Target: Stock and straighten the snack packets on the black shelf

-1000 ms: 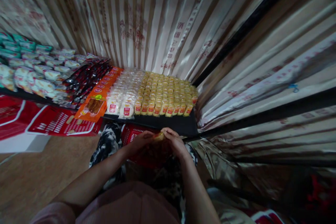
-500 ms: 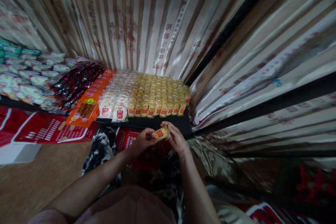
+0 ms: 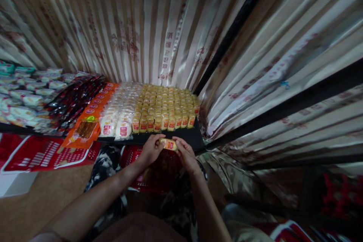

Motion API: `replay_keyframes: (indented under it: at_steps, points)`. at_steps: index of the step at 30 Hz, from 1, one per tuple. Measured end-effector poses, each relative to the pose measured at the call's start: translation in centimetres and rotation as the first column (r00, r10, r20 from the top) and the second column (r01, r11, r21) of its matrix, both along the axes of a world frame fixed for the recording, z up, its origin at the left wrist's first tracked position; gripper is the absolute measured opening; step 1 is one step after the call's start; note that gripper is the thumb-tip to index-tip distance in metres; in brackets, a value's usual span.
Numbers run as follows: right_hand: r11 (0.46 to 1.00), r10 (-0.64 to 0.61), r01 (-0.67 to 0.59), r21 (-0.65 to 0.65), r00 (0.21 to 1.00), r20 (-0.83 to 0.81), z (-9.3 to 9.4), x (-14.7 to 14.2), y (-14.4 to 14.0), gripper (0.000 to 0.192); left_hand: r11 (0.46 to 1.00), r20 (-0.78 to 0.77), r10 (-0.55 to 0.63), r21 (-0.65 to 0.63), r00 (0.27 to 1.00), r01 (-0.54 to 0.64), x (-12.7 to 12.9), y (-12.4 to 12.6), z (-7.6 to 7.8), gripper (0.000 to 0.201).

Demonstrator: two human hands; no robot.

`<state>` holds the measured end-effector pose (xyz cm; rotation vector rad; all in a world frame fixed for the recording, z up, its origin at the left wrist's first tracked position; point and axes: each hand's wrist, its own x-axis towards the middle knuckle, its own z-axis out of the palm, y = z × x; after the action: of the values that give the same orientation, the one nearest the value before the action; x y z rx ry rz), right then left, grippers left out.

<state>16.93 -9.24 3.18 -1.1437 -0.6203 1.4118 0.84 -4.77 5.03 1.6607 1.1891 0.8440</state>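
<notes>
Between my hands is a small yellow packaged snack cake (image 3: 168,144) with a red and orange label, lying roughly level. My left hand (image 3: 152,148) pinches its left end, and my right hand (image 3: 185,153) grips its right end. Just beyond, on the black shelf (image 3: 187,136), rows of matching yellow snack cakes (image 3: 167,107) stand upright, packed close. Beside them on the left are white packaged cakes (image 3: 123,128) in clear wrappers. Below my hands, between my knees, sits a red basket (image 3: 133,155), its inside dark.
Left along the shelf lie an orange snack bag (image 3: 85,126), dark glossy packets (image 3: 76,102) and white packets (image 3: 31,98). Another red basket pattern shows on a hanging sheet (image 3: 42,153). Pale printed curtains (image 3: 153,26) and black bars (image 3: 232,32) enclose the back and right.
The snack cake has turned from tilted to nearly level, and both hands now hold its ends. The camera view has shifted slightly, so the shelf appears lower and farther left.
</notes>
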Motion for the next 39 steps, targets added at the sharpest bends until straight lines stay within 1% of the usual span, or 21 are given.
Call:
replay_keyframes:
  at_steps: [2, 3, 4, 5, 6, 7, 8, 9, 10, 11, 13, 16, 20, 23, 25, 27, 29, 31, 33, 36, 39]
  points:
    - [0.999, -0.034, 0.032, 0.027, 0.997, 0.065, -0.5, 0.1, 0.3, 0.041, 0.999, -0.004, 0.027, -0.017, 1.000, -0.028, 0.7, 0.6, 0.2, 0.033]
    - [0.996, -0.084, 0.078, 0.054, 0.989, 0.123, -0.7, 0.2, 0.5, 0.042, 0.999, -0.003, 0.042, -0.027, 0.999, -0.042, 1.1, 0.9, 0.3, 0.035]
    - [0.985, -0.162, 0.146, 0.094, 0.966, 0.201, -0.8, 0.4, 0.8, 0.043, 0.998, -0.003, 0.050, -0.033, 0.999, -0.050, 1.5, 1.2, 0.5, 0.037]
    - [0.962, -0.265, 0.230, 0.149, 0.917, 0.297, -0.9, 0.7, 1.0, 0.043, 0.998, -0.006, 0.050, -0.027, 0.999, -0.050, 2.0, 1.6, 0.9, 0.038]
    - [0.926, -0.373, 0.310, 0.214, 0.837, 0.401, -0.9, 1.1, 1.3, 0.044, 0.999, -0.015, 0.043, -0.011, 0.999, -0.043, 2.5, 2.1, 1.2, 0.038]
    - [0.884, -0.467, 0.372, 0.283, 0.729, 0.501, -0.8, 1.5, 1.7, 0.046, 0.999, -0.029, 0.030, 0.016, 0.999, -0.029, 3.0, 2.5, 1.7, 0.038]
    - [0.846, -0.532, 0.404, 0.347, 0.610, 0.587, -0.8, 2.1, 2.1, 0.048, 0.999, -0.046, 0.017, 0.047, 0.999, -0.015, 3.5, 3.0, 2.2, 0.037]
    - [0.822, -0.566, 0.407, 0.400, 0.500, 0.655, -0.7, 2.7, 2.6, 0.050, 0.997, -0.063, 0.009, 0.076, 0.998, -0.004, 4.1, 3.5, 2.7, 0.036]
    - [0.813, -0.574, 0.387, 0.434, 0.411, 0.708, -0.8, 3.4, 3.1, 0.052, 0.995, -0.077, 0.005, 0.102, 0.997, 0.003, 4.7, 3.9, 3.2, 0.035]
    - [0.818, -0.565, 0.356, 0.452, 0.348, 0.748, -0.9, 4.0, 3.6, 0.054, 0.992, -0.086, 0.005, 0.125, 0.996, 0.006, 5.4, 4.4, 3.6, 0.034]
    - [0.843, -0.526, 0.291, 0.452, 0.276, 0.805, -1.4, 5.0, 4.8, 0.057, 0.986, -0.092, 0.003, 0.164, 0.996, 0.012, 6.8, 5.3, 4.6, 0.034]
    - [0.866, -0.493, 0.229, 0.445, 0.239, 0.836, -2.6, 5.8, 6.2, 0.057, 0.976, -0.081, 0.002, 0.215, 0.997, 0.016, 9.0, 6.8, 5.9, 0.035]
    - [0.856, -0.514, 0.198, 0.478, 0.219, 0.829, -4.0, 5.9, 6.9, 0.054, 0.956, -0.067, -0.015, 0.293, 0.998, 0.034, 12.0, 8.9, 7.6, 0.043]
    - [0.859, -0.508, 0.194, 0.475, 0.196, 0.839, -4.1, 5.6, 6.8, 0.051, 0.929, -0.084, -0.076, 0.355, 0.994, 0.101, 14.5, 10.2, 8.5, 0.041]
    - [0.868, -0.490, 0.188, 0.459, 0.190, 0.850, -4.0, 5.6, 6.8, 0.050, 0.905, -0.114, -0.116, 0.396, 0.987, 0.152, 16.3, 11.1, 8.7, 0.038]
    - [0.875, -0.477, 0.189, 0.445, 0.185, 0.859, -3.9, 5.6, 6.7, 0.051, 0.879, -0.156, -0.158, 0.427, 0.975, 0.211, 18.0, 11.9, 8.5, 0.036]
    - [0.878, -0.468, 0.199, 0.434, 0.179, 0.865, -3.8, 5.6, 6.8, 0.052, 0.855, -0.206, -0.203, 0.439, 0.957, 0.276, 19.5, 12.7, 8.0, 0.037]
    - [0.879, -0.465, 0.207, 0.429, 0.175, 0.868, -3.8, 5.6, 6.8, 0.053, 0.836, -0.271, -0.246, 0.426, 0.931, 0.345, 20.5, 13.4, 7.2, 0.038]
    - [0.883, -0.457, 0.206, 0.421, 0.179, 0.871, -3.8, 5.6, 6.8, 0.052, 0.826, -0.338, -0.291, 0.384, 0.895, 0.413, 21.1, 14.0, 6.3, 0.039]
    - [0.887, -0.452, 0.199, 0.417, 0.186, 0.872, -3.6, 5.6, 6.7, 0.051, 0.831, -0.373, -0.350, 0.300, 0.859, 0.469, 21.7, 14.9, 4.9, 0.034]
    - [0.883, -0.461, 0.189, 0.430, 0.172, 0.870, -3.7, 5.6, 6.5, 0.051, 0.872, -0.288, -0.372, 0.218, 0.882, 0.439, 22.7, 15.5, 3.6, 0.026]
